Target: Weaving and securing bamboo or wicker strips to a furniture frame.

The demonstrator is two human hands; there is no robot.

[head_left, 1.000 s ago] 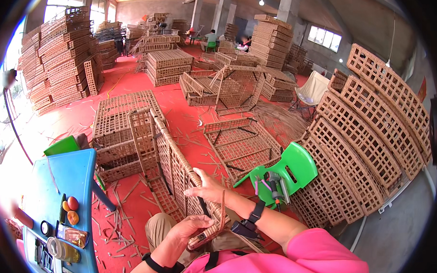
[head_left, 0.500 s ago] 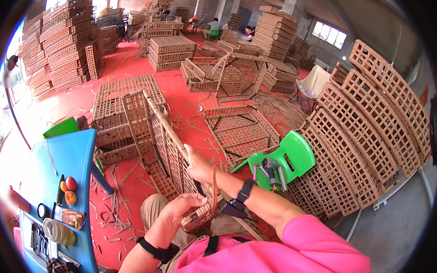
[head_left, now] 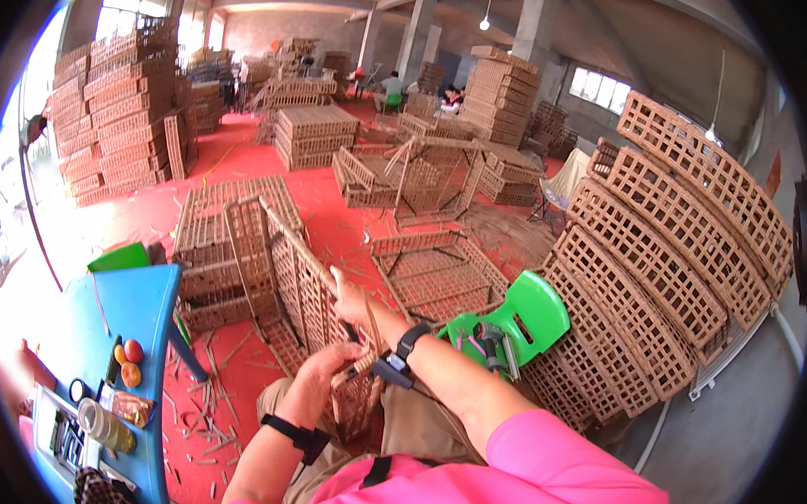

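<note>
Before me a brown woven wicker frame (head_left: 302, 278) leans tilted, its near end between my knees. My right hand (head_left: 359, 309) is closed round its upper rim, with one digit stretched along it. Just below, my left hand (head_left: 327, 363) pinches the near corner of the frame, fingertips pressed at the woven edge. A loose flat wicker strip (head_left: 372, 329) sticks up beside my right wrist. The fingers' exact hold on the strip is partly hidden.
A blue table (head_left: 134, 301) at left bears fruit, a jar (head_left: 107, 428) and tape. At right, a green chair (head_left: 535, 314) holds a power tool (head_left: 491, 342), beside stacked lattice panels (head_left: 652, 243). Wicker scraps litter the red floor (head_left: 234, 364); another frame (head_left: 440, 268) lies ahead.
The view has tilted upward, so the room sits lower in it. My hands have come closer together at the frame's near corner, and the loose strip has shifted left.
</note>
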